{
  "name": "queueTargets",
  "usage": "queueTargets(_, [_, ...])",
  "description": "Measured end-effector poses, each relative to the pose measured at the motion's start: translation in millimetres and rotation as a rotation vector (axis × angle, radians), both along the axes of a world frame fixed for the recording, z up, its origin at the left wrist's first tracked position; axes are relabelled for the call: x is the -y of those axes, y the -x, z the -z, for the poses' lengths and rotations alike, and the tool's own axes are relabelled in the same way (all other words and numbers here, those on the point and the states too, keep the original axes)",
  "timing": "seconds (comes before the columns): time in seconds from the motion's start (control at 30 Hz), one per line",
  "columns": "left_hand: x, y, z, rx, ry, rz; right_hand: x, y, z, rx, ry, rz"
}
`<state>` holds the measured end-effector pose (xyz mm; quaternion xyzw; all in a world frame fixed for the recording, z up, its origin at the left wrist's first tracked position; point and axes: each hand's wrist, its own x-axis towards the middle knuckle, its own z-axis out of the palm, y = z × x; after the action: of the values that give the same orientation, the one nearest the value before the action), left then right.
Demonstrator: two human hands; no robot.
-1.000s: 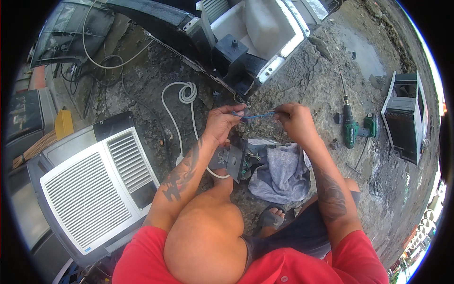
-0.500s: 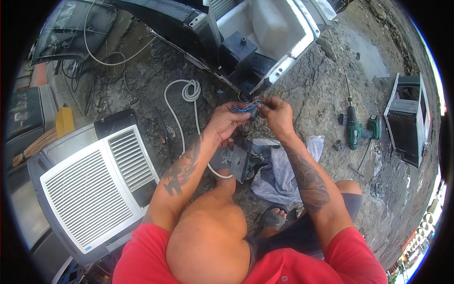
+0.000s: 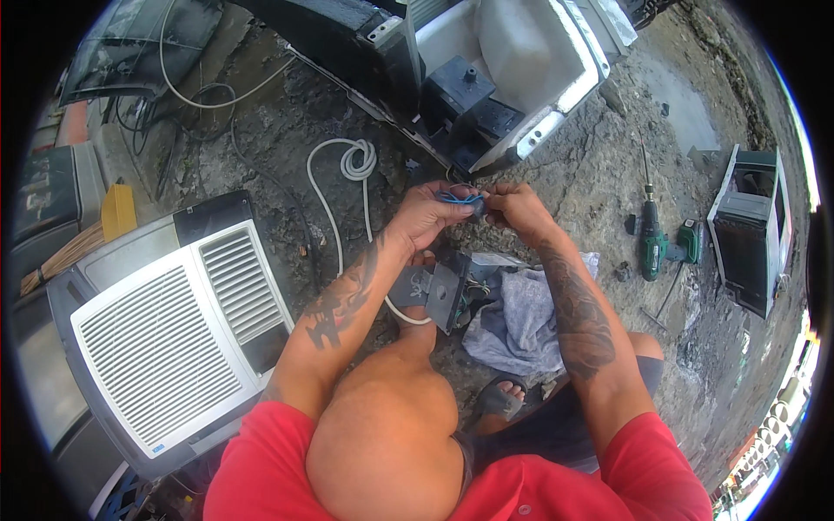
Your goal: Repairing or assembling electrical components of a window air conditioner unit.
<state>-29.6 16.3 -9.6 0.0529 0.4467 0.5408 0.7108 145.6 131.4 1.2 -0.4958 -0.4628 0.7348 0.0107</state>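
Just below the black-and-white open unit [image 3: 556, 104], my left hand [image 3: 427, 215] pinches a bundle of thin blue wires [image 3: 456, 199] with a small dark piece among them. My right hand [image 3: 512, 210] is closed at the right end of that bundle, fingertips close to the left hand's. A metal bracket [image 3: 443, 295] with attached wiring lies below my hands near my foot, beside a crumpled grey cloth [image 3: 512, 321]. A coiled white cable [image 3: 356, 158] lies on the rough ground to the left.
A white louvred panel [image 3: 165, 347] on a grey housing fills the lower left. A green cordless drill [image 3: 653, 241] lies to the right, beside a metal casing [image 3: 749, 230]. A dark panel [image 3: 139, 48], loose cables and a straw broom [image 3: 69, 252] with a yellow piece are at the left.
My hands have drawn together, bunching the blue wires that were stretched between them. The right hand moved left and slightly up. The scene has shifted slightly in view.
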Motion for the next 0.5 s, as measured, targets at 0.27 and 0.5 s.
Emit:
queueTargets(0.27, [-4.9, 4.0, -3.6, -0.144, 0.041, 0.061, 1.4, 4.3, -27.7, 0.115, -0.309, -0.252])
queueTargets(0.5, [-7.5, 7.1, 0.3, -0.226, -0.035, 0.125, 14.9, 10.2, -37.9, 0.134, -0.706, -0.256])
